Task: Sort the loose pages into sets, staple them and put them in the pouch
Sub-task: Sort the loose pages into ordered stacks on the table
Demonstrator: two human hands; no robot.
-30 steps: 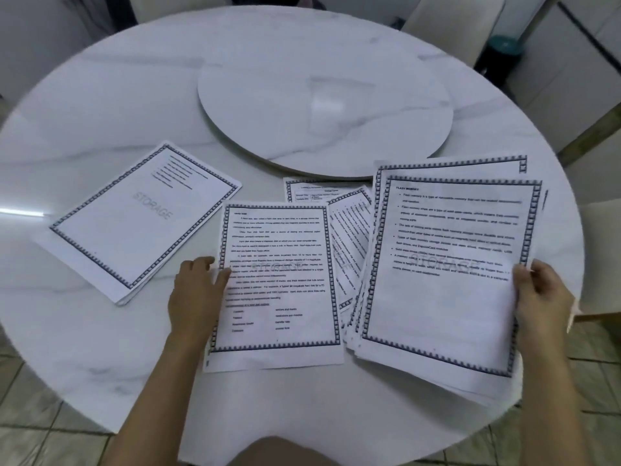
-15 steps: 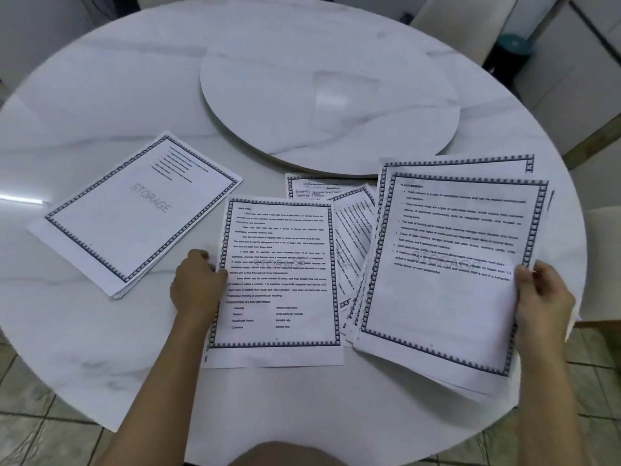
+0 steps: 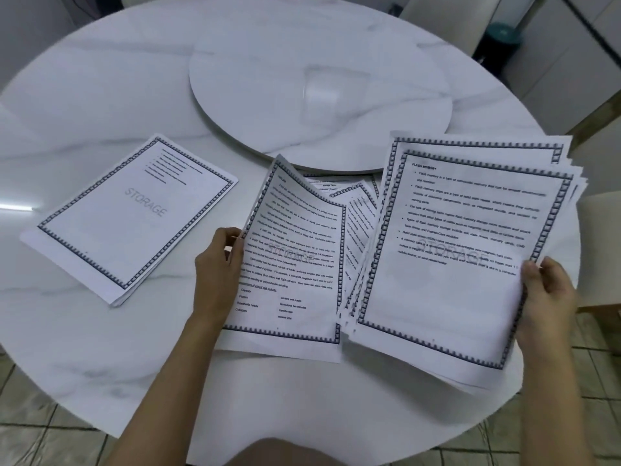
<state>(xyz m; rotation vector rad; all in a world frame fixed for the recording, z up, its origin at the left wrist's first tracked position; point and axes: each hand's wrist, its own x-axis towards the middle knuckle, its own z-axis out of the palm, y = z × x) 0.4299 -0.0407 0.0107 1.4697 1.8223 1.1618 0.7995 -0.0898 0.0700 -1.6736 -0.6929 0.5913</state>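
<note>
My left hand [image 3: 220, 264] pinched the left edge of one page [image 3: 295, 264], light and limp enough to bow beyond my thumb, so mid-edge seemed the best hold, while my right hand [image 3: 547, 294] clamped the likely slippery fanned stack [image 3: 453, 264] at its right edge.

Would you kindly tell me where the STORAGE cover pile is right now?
In the head view, the STORAGE cover pile lies flat on the left of the table, left of the page that the left hand grips, near the turntable.
</note>
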